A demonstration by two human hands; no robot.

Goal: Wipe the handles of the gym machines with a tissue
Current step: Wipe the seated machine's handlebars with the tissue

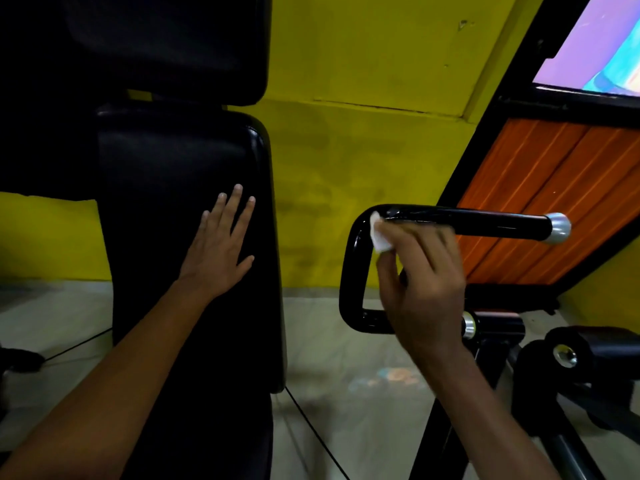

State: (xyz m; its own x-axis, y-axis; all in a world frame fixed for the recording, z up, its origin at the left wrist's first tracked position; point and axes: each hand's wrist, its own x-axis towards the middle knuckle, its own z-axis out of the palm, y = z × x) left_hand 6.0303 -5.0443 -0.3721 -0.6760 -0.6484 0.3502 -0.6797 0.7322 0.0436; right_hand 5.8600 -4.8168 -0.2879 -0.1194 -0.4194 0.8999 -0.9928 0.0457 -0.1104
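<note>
1. We rest our left hand (221, 247) flat on the black padded backrest (180, 237) of the gym machine, fingers straight and spread, holding nothing.
2. Our right hand (420, 289) is up at the black handle (485, 221), the bar that runs sideways to a silver end cap (558, 228).
3. That hand's fingers are curled around a small white tissue (379, 235), which is bunched up and pressed against the underside of the bar, near the bend where it turns downward.
4. The fingers are blurred, so we cannot tell whether they also wrap the bar itself.
5. The handle loops down and back to the right, meeting the machine's black frame (498, 329) behind our wrist.
6. Behind everything is a yellow wall (363, 150); to the right stands an orange wooden panel (554, 188) in a black frame.
7. A pale floor (346, 393) lies below, with thin black cables (311, 427) across it.
</note>
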